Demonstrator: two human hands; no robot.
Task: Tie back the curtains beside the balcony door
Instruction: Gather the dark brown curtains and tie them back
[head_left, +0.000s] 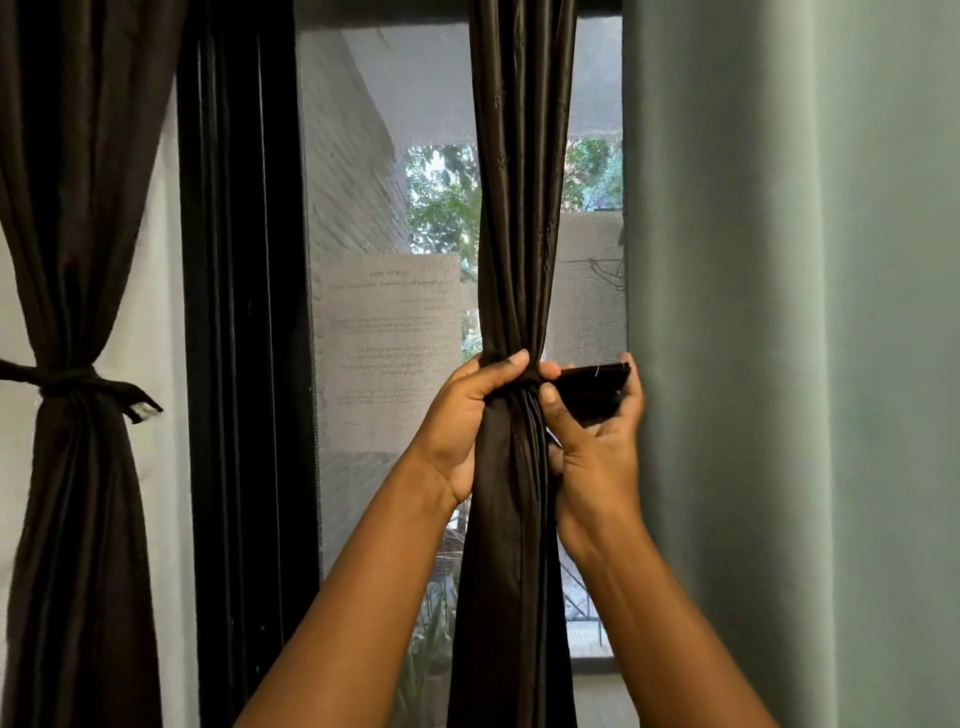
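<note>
The soft, slippery curtain (511, 291) bunches under the left hand (462, 415), fingers curled round it; just beside, the right hand (597, 431) pinches what looks like the tieback strap (592, 387).

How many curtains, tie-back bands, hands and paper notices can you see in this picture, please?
Dark brown satin curtains: 2, one already tied at the left, one gathered in the middle
Dark fabric tie-back bands: 2, left one, held one
Hands: 2, left hand, right hand
White paper notices: 1
Total: 7
</note>
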